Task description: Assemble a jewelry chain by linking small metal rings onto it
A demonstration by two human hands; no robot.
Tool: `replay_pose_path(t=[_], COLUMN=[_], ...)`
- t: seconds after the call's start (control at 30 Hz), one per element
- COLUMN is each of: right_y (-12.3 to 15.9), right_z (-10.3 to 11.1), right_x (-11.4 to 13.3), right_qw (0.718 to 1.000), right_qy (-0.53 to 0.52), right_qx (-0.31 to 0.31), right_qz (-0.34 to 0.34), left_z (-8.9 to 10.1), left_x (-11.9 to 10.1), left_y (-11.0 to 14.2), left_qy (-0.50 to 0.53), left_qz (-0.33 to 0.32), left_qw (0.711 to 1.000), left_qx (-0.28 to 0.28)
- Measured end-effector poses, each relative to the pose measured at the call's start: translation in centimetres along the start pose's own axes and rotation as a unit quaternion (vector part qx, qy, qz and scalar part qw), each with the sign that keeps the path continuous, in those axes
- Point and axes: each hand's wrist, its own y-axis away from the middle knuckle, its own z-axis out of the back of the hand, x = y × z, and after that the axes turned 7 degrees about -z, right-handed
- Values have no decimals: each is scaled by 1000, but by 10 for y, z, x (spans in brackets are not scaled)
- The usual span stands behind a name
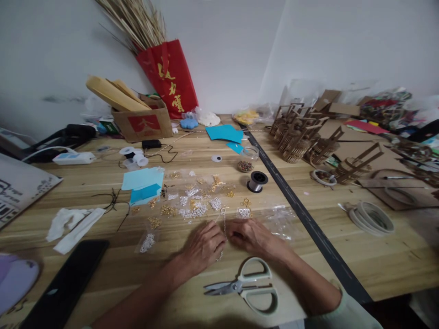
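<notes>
A thin silver chain (224, 225) with a small ring at its far end lies on the table between my hands. My left hand (206, 241) is closed on the chain, and its lower end (219, 258) shows below the fingers. Close beside it, my right hand (249, 234) has its fingers curled together; whatever they pinch is hidden. Silver rings (244, 212) and a few gold findings (247, 201) lie just beyond the right hand. Scissors (240, 287) with pale handles rest nearer to me, blades pointing left. Beyond the left hand spread small bags of silver beads (197, 210) and gold pieces (168, 210).
A wire spool (257, 182) and a bowl of beads (245, 166) stand farther back. Blue paper (146, 183) and a black phone (66, 283) lie to the left. A dark strip (302, 210) crosses the table; beyond it are small wooden baskets (295, 146) and coiled rings (372, 218).
</notes>
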Motion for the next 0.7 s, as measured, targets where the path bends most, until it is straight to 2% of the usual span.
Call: replay_pose_path(t=[0.2,0.7], right_y=[0,-2], right_z=[-3,-7], right_x=[2,2], right_qw=[1000,1000], right_qy=[13,28], right_qx=[1,1], right_qz=[-2,-6], left_z=[1,0], left_x=[2,4], left_y=[0,1], left_qy=[40,54], left_qz=[23,39], left_qw=[999,998], left_qx=[-3,-6])
